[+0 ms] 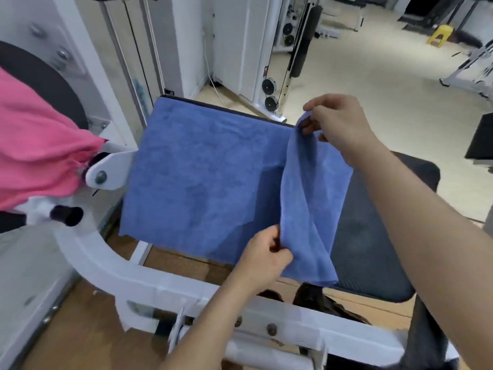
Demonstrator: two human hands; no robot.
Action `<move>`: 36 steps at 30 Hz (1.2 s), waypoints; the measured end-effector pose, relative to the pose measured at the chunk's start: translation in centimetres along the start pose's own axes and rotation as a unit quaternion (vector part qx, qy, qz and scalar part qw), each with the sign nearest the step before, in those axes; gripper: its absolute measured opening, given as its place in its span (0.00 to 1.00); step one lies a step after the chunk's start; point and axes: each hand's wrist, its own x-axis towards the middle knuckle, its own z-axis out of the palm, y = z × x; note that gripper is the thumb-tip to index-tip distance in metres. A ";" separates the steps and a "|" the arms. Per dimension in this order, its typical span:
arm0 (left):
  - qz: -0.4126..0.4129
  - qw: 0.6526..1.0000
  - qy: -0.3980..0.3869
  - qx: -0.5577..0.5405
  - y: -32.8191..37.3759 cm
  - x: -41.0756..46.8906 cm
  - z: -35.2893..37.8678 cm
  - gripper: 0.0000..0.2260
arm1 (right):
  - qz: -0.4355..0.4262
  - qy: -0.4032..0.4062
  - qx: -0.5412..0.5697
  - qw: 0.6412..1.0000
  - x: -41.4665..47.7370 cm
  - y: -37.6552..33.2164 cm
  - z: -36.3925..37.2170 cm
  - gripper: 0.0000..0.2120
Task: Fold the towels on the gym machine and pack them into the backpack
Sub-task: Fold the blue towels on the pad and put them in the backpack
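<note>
A blue towel [202, 166] lies spread over the black padded seat [373, 241] of the gym machine. Its right side is lifted into a hanging fold. My right hand [338, 124] pinches the far corner of that fold, raised above the seat. My left hand [266, 255] pinches the near corner at the seat's front edge. A pink towel [34, 145] hangs over a round black pad at the left. No backpack is in view.
The white machine frame [149, 284] curves along the front and left, with a black-tipped peg [66, 214] sticking out. A dark object sits on the wooden floor under the seat. Cable machines stand behind, and a yellow stool [440, 33] is at far right.
</note>
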 end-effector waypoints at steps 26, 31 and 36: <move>-0.063 0.857 0.507 -0.068 -7.4 -1.0 -20.3 0.13 | -0.324 -0.033 -0.378 0.867 7.1 -4.1 27.3 0.10; -0.089 0.841 0.524 -0.097 -8.8 -1.2 -20.6 0.12 | -0.354 -0.002 -0.390 0.850 8.0 -2.9 28.4 0.11; -0.109 0.860 0.493 -0.069 -9.9 -0.9 -20.8 0.14 | -0.390 0.025 -0.406 0.826 8.3 -2.0 28.6 0.09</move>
